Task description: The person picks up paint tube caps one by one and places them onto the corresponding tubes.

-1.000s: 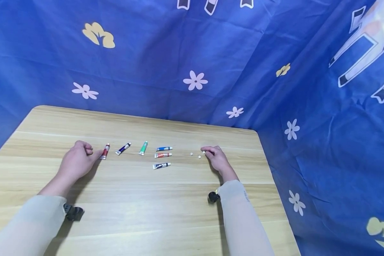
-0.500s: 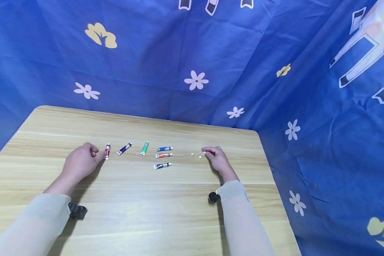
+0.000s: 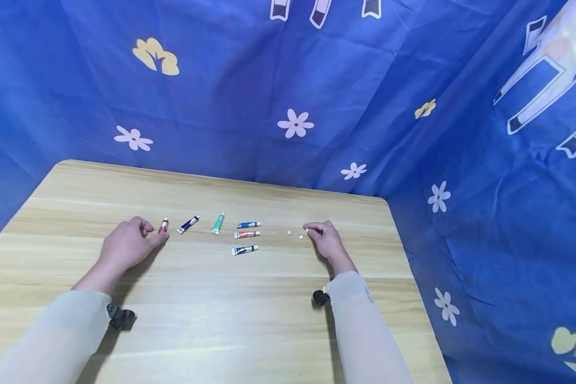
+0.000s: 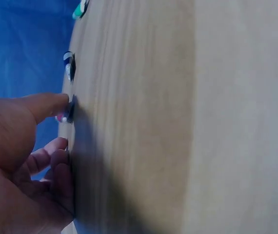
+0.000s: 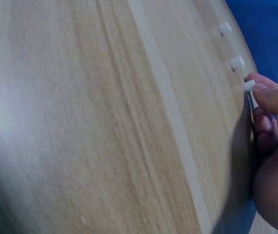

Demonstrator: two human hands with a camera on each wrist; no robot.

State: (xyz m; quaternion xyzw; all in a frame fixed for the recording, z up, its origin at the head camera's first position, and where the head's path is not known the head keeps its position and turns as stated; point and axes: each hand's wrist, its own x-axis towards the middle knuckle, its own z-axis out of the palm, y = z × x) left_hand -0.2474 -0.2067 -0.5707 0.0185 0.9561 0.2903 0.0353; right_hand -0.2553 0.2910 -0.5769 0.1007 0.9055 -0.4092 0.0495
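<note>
Six small paint tubes lie on the worktop (image 3: 269,298). Left hand (image 3: 127,246), fingers curled, pinches the red tube (image 3: 164,225) at the row's left end; the tube rests on the wood. Right hand (image 3: 327,241) pinches one white cap (image 3: 306,230); two more caps (image 3: 295,234) lie loose beside it. Judgement: capping barely begun, the other tubes untouched.
</note>
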